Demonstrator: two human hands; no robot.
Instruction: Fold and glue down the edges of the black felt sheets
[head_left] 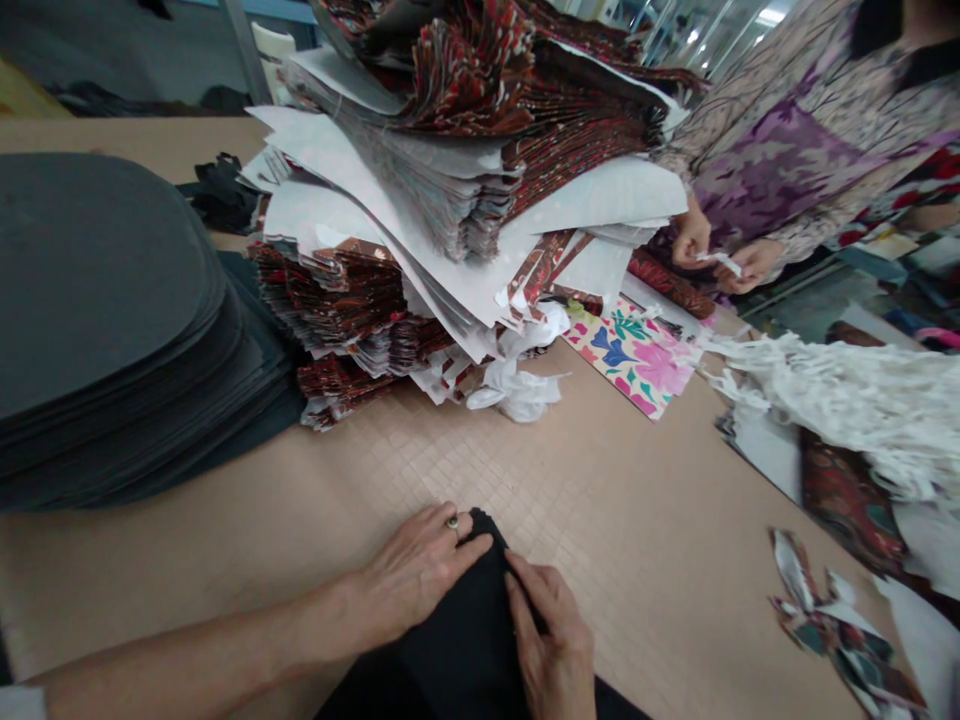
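Observation:
A piece of black fabric (457,645) lies on the table at the bottom of the head view, its narrow end pointing away from me. My left hand (420,565), with a ring on one finger, presses on the left side of that end, fingers curled over the edge and thumb on top. From the right, my right hand (551,630) pinches the opposite edge between thumb and fingers. The two hands are close together but apart. Where the fabric continues toward me, the frame cuts it off.
Dark grey rounded sheets (105,290) are piled at left. Ahead rises a tall stack of red-brown patterned and white cloth (465,200). A floral piece (637,355), white strips (847,400) and patterned scraps (832,630) lie at right. Across the table, a person's hands (712,250) hold something white.

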